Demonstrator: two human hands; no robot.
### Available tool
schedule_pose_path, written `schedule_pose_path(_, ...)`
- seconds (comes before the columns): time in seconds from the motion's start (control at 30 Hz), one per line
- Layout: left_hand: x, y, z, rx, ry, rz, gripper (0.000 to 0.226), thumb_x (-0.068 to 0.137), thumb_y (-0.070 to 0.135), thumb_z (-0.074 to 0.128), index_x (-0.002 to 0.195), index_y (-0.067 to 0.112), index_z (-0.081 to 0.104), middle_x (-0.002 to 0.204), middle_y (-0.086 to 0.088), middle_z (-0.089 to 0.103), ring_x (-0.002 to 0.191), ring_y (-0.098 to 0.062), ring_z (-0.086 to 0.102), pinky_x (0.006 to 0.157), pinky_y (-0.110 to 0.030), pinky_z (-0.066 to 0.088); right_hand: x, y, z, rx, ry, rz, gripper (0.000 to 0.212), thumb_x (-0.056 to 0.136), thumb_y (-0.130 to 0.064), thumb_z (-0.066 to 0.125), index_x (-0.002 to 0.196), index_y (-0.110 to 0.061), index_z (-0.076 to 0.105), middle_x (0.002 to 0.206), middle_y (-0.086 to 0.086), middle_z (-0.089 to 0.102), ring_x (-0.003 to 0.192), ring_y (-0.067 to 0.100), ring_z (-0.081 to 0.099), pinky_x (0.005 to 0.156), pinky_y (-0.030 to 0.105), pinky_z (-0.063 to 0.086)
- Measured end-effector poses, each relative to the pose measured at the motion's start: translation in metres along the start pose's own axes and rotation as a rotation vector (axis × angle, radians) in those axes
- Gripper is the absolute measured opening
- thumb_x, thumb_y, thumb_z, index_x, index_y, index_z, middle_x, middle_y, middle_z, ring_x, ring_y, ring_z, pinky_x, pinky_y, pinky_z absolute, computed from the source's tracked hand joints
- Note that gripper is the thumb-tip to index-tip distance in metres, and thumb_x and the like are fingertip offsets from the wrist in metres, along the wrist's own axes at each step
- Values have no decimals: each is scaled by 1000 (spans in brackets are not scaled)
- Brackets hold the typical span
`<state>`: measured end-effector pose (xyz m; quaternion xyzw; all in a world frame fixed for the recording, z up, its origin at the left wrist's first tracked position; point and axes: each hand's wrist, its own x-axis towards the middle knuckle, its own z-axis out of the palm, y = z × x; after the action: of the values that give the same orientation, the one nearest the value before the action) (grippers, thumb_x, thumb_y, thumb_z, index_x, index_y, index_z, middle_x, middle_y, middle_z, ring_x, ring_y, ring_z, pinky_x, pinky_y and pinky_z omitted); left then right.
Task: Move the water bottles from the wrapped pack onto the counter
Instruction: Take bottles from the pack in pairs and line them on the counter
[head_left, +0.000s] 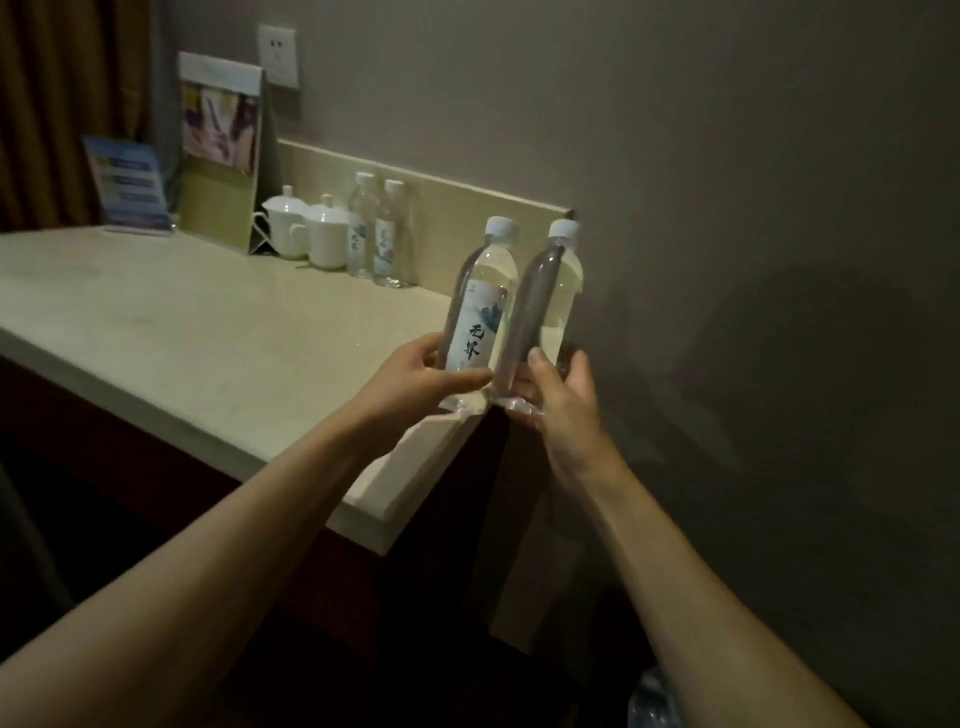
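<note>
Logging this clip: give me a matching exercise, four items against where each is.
Items:
1. left hand
2. right hand
3. lidded cups
4. blue sign

Places:
A. far left of the counter
B. holding the labelled bottle
C. beside two standing bottles
D. holding the bottle nearer the wall

Pairs: 1-B, 2-D, 3-C, 4-A

Two white lidded cups (311, 228) side by side near the back wall, touching. Left of them, a standing card holder (221, 156) with a colourful leaflet in it. Further left, a blue sign (130, 182) propped upright. White wall socket (279, 54) above. Brown curtain (62, 104) in far left corner.
</note>
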<state>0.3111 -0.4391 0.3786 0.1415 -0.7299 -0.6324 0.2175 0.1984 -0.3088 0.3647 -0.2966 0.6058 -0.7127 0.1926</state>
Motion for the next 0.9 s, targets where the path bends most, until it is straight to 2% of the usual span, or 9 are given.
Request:
schedule_pose_path(0.07, -2, -5, -21, 35, 14, 7, 46, 82, 21, 75, 125, 16, 61, 109, -2, 71, 97, -14, 70, 75, -23, 56, 4, 5, 16, -68, 54, -29, 38, 88, -25, 67, 121, -18, 50, 110, 3, 71, 101, 17, 70, 91, 42, 56)
schedule_pose_path(0.17, 0, -13, -44, 34, 47, 1, 43, 80, 16, 76, 120, 18, 62, 104, 1, 73, 90, -7, 72, 68, -16, 56, 14, 12, 36, -151, 66, -83, 32, 73, -18, 80, 99, -22, 63, 91, -8, 77, 87, 9, 73, 75, 25, 60)
schedule_pose_path(0.2, 2, -16, -50, 29, 57, -3, 42, 80, 13, 76, 119, 18, 62, 103, 0, 74, 88, -6, 73, 66, -15, 56, 19, 15, 44, -179, 72, -87, 34, 68, -21, 83, 96, -22, 64, 92, -4, 77, 87, 11, 73, 71, 24, 59)
schedule_pose_path(0.3, 14, -21, -67, 16, 80, -24, 40, 80, 6, 74, 116, 17, 62, 100, -1, 74, 84, -6, 73, 63, -13, 55, 37, 19, 66, -285, 127, -60, 66, 54, -35, 86, 109, -14, 56, 115, 13, 64, 98, 25, 68, 83, 41, 59)
schedule_pose_path(0.37, 26, -23, -77, 34, 91, -34, 43, 80, 3, 74, 119, 14, 61, 104, -4, 73, 89, -10, 73, 69, -17, 57, 51, 21, 76, -392, 156, -69, 75, 50, -42, 84, 111, -12, 53, 116, 15, 60, 101, 28, 65, 86, 45, 57)
schedule_pose_path(0.47, 48, -25, -90, 55, 92, -32, 47, 79, 1, 74, 123, 8, 59, 108, -7, 72, 95, -14, 71, 79, -22, 57, 74, 21, 89, -530, 167, -84, 72, 53, -46, 83, 110, -16, 51, 113, 12, 60, 100, 27, 64, 86, 45, 56)
schedule_pose_path(0.6, 79, -27, -113, 109, 100, -34, 55, 78, 4, 75, 129, 8, 56, 114, -8, 69, 104, -21, 68, 95, -39, 54, 110, 27, 103, -582, 173, -79, 64, 60, -43, 84, 108, -20, 47, 112, 10, 59, 99, 27, 63, 87, 47, 55)
schedule_pose_path(0.73, 117, -27, -138, 143, 54, -37, 58, 78, 1, 74, 132, 10, 53, 117, -7, 67, 106, -20, 67, 96, -41, 54, 147, 35, 117, -566, 192, -66, 60, 64, -38, 84, 106, -23, 45, 114, 8, 56, 101, 26, 62, 89, 47, 54)
schedule_pose_path(0.9, 159, -38, -161, 165, 27, -29, 61, 77, 2, 76, 133, 14, 53, 118, -5, 66, 106, -20, 66, 91, -37, 56, 184, 46, 134, -628, 257, -66, 61, 65, -39, 85, 105, -25, 42, 112, 7, 56, 98, 23, 61, 86, 46, 55)
